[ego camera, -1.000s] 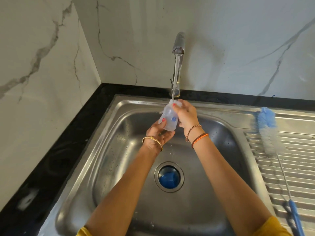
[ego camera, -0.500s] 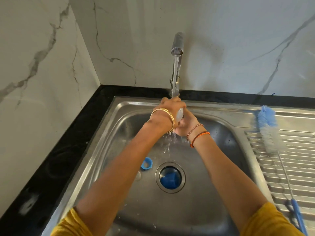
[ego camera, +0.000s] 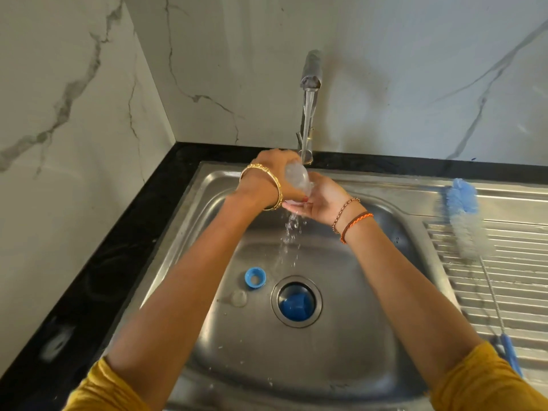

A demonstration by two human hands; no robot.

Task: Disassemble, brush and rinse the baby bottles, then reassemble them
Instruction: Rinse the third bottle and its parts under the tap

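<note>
While water streams down, left hand (ego camera: pixel 271 176) fingers grip the clear plastic bottle (ego camera: pixel 297 180); right hand (ego camera: pixel 318 200) cups it, fingers straight.

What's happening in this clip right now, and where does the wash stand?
A person is rinsing a clear baby bottle under the running tap. The left hand grips the bottle tipped mouth-down, and water spills over the right hand cupped beneath it into the sink. A blue collar ring and a clear teat lie loose on the basin floor beside the drain, so the bottle is still apart. The bottle brush lies on the drainboard.
</note>
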